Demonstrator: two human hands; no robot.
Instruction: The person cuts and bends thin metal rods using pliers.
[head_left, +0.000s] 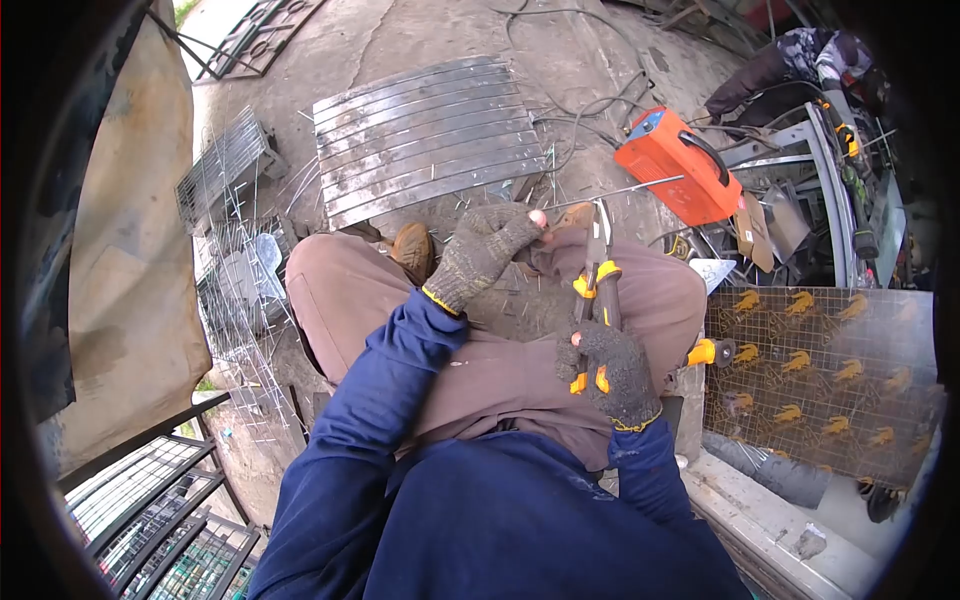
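Note:
My left hand (482,252), in a grey knit glove with bare fingertips, is closed on the near end of a thin metal rod (640,187). From there the rod runs rightward and slightly up, overlapping the tips of the pliers (599,247). In my gloved right hand (618,378) are these pliers, with grey metal jaws and long black-and-yellow handles; my fingers wrap round the lower handles. The jaws point away from me, over my right knee. Both hands are above my lap, in brown trousers (350,290).
Ahead on the ground lies a slatted metal panel (425,135). An orange machine with a black handle (680,165) stands front right, cables behind it. Wire mesh (235,290) is at left, a patterned board (820,375) at right. Another person (790,75) bends at the far right.

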